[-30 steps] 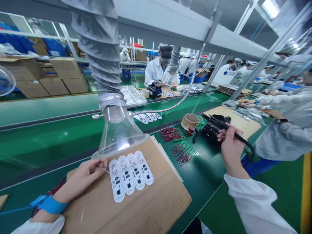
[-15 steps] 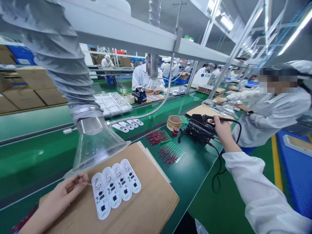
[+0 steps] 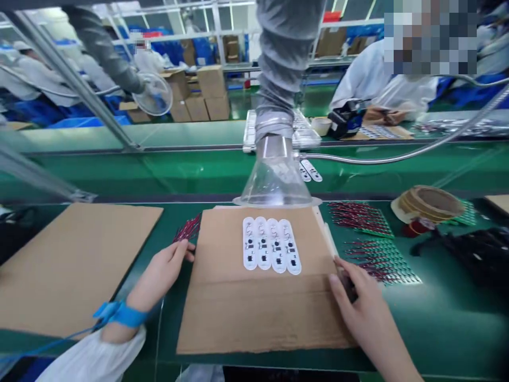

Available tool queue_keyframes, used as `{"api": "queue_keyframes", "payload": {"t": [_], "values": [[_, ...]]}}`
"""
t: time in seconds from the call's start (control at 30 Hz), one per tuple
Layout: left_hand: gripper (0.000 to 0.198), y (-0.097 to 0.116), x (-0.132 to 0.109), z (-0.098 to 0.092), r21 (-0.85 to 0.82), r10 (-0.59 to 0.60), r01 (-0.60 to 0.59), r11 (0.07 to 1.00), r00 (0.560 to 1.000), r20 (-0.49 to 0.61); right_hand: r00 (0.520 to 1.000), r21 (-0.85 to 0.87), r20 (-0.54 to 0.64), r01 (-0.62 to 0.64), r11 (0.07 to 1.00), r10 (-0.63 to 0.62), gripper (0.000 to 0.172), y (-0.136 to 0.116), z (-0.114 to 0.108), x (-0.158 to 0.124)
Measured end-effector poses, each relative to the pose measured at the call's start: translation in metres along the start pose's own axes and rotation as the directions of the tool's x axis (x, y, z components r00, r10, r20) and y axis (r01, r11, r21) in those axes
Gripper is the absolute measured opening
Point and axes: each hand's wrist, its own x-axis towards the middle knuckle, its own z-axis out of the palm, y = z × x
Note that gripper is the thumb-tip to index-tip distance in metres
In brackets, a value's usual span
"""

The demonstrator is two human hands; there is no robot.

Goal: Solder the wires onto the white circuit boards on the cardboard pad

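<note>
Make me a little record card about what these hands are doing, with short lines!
Left hand: beside the cardboard sheet, near red-wired parts
Right hand: at the sheet's right edge, on something dark, too blurred to name
On the sheet: white circuit-board strips, four joined side by side
Left wrist: blue strap
At the sheet's far edge: clear fume-extractor funnel

An electronics factory, circuit boards (image 3: 271, 246) along green assembly lines (image 3: 119, 175).
</note>
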Motion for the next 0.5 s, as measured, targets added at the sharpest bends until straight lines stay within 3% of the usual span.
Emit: {"api": "queue_keyframes", "payload": {"t": [0.1, 0.23, 0.37, 0.5], "values": [[0.063, 0.016, -0.001, 0.009, -0.134, -0.059, 0.06, 0.989, 0.998, 0.005, 0.997, 0.065, 0.04, -0.064, 0.996, 0.062, 0.059, -0.01, 0.012, 0.005], [0.059, 0.027, -0.012, 0.004, -0.291, -0.087, 0.079, 0.953, 0.996, -0.012, 0.99, 0.194, 0.116, -0.099, 0.976, 0.078, 0.044, -0.017, -0.01, 0.009], [0.056, 0.017, -0.006, -0.021, -0.392, -0.175, 0.154, 0.907, 0.984, -0.02, 0.988, 0.249, 0.155, -0.014, 0.968, -0.026, 0.039, -0.032, -0.014, 0.01], [0.047, 0.008, 0.045, -0.064, -0.449, -0.177, 0.142, 0.882, 0.983, -0.037, 0.97, 0.401, 0.165, 0.099, 0.911, -0.178, 0.037, -0.073, 0.029, 0.046]]}}
